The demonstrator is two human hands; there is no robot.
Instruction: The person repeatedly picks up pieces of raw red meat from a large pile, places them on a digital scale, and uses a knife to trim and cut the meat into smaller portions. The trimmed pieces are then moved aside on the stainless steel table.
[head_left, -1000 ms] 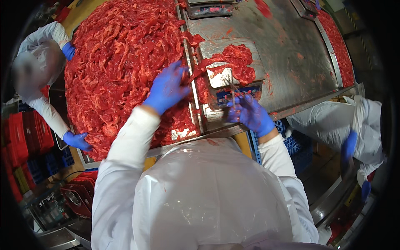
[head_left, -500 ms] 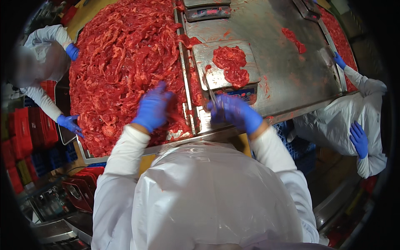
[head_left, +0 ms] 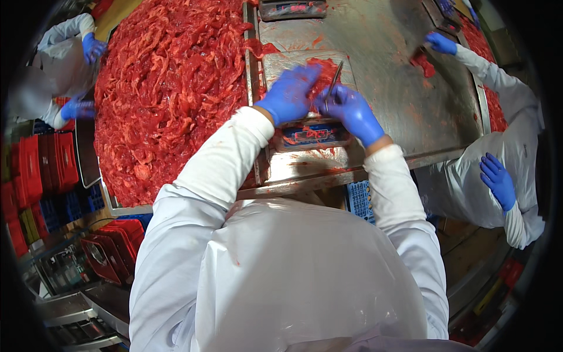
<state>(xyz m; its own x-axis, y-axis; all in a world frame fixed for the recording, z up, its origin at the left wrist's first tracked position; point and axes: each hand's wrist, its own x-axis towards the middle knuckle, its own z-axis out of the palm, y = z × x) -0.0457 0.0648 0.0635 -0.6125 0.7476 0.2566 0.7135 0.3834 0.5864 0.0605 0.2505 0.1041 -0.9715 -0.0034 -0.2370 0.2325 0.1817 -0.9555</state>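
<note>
While right hand [head_left: 352,114] grasps metal tool [head_left: 335,79], left hand [head_left: 291,94] has swung from over meat pile [head_left: 170,100] to scale [head_left: 280,63]. Meat piece [head_left: 321,66] lies on scale, partly hidden behind hands; left fingers stretched across, grip cannot be told. Work thus shifted from pile to weighed piece, both hands meeting there.

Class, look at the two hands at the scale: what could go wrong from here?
1. The metal tool in the right hand is close to the left hand; if sharp, which I cannot tell, it might nick that hand.
2. Scraps lie on the front panel of the scale and could hide part of its reading.
3. A strip of meat lies across the rim near the scale; it might slip.
</note>
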